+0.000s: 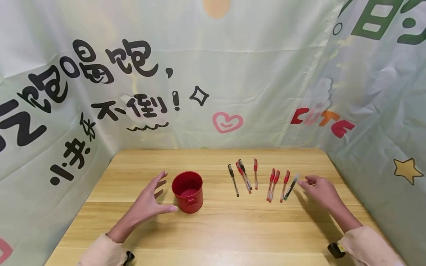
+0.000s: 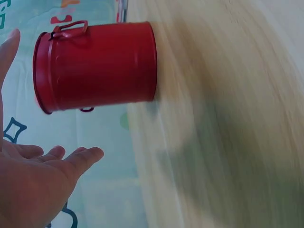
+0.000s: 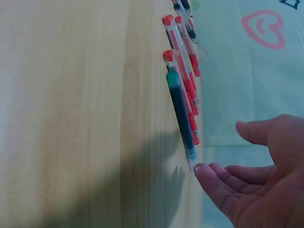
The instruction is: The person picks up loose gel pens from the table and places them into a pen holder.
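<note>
A small red bucket (image 1: 181, 196) stands upright on the left half of the table, with a little handle on its side. My left hand (image 1: 149, 203) is beside it, thumb and fingers spread apart around its left side. In the left wrist view a gap shows between the fingers and the bucket (image 2: 104, 66). My right hand (image 1: 321, 190) is at the right end of a row of pens, fingers loosely bent. One fingertip is right at the clear end of a dark pen with a green tip (image 3: 180, 111). Nothing is gripped in either hand.
Three red-capped pens (image 1: 276, 177) lie left of the dark pen. Farther left are two black-capped pens (image 1: 231, 170) and two red-capped ones (image 1: 255, 168). Printed fabric (image 1: 259, 81) hangs behind and along both sides of the wooden table (image 1: 226, 232).
</note>
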{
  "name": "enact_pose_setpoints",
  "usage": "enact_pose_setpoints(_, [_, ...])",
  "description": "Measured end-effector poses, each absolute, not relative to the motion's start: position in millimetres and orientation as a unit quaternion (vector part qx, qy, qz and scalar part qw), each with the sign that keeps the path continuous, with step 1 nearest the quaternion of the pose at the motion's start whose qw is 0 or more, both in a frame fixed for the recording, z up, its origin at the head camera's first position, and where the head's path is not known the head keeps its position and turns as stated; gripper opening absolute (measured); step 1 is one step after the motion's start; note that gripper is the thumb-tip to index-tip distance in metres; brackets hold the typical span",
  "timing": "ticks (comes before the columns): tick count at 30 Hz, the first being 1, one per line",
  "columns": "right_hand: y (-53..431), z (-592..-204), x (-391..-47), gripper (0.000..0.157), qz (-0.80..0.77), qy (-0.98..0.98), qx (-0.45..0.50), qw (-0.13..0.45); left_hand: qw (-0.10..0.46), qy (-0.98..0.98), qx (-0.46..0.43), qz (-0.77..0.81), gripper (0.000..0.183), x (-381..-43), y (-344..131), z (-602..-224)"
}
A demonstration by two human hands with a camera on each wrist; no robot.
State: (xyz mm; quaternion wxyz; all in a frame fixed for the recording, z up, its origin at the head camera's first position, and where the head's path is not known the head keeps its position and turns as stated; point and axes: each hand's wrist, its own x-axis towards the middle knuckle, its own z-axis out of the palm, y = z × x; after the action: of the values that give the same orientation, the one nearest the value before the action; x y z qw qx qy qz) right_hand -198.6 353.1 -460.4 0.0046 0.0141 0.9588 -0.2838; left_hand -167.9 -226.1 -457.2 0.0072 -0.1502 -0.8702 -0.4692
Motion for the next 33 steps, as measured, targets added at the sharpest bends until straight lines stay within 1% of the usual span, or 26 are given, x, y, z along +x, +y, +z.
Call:
enact_pose_setpoints(9, [360, -462, -217, 0.074, -0.333, 0.936, 0.085, 0.071, -0.011, -0.852, -0.142, -0.504, 0.123, -171, -210, -461])
enact_pose_setpoints(13, [359, -462, -227, 0.075, -0.337, 0.932, 0.100, 0.085, -0.010, -0.844, -0.141, -0.518, 0.123, -170, -207, -464])
enact_pose_setpoints(15, [358, -461, -231, 0.072, -0.332, 0.933, 0.107, 0.086, -0.007, -0.841, -0.140, -0.522, 0.122, -170, -206, -466])
enact_pose_setpoints(20, [355, -462, -239, 0.052, -0.326, 0.932, 0.124, 0.094, 0.001, -0.839, -0.134, -0.527, 0.119, -171, -201, -468])
enact_pose_setpoints(22, [355, -463, -242, 0.047, -0.327, 0.931, 0.129, 0.098, 0.003, -0.841, -0.128, -0.525, 0.118, -171, -198, -469])
enact_pose_setpoints(26, [353, -465, -248, 0.042, -0.330, 0.927, 0.143, 0.102, 0.000, -0.846, -0.111, -0.521, 0.118, -172, -193, -471])
enact_pose_setpoints(33, [351, -466, -253, 0.042, -0.334, 0.927, 0.144, 0.094, -0.002, -0.847, -0.092, -0.523, 0.116, -173, -188, -472])
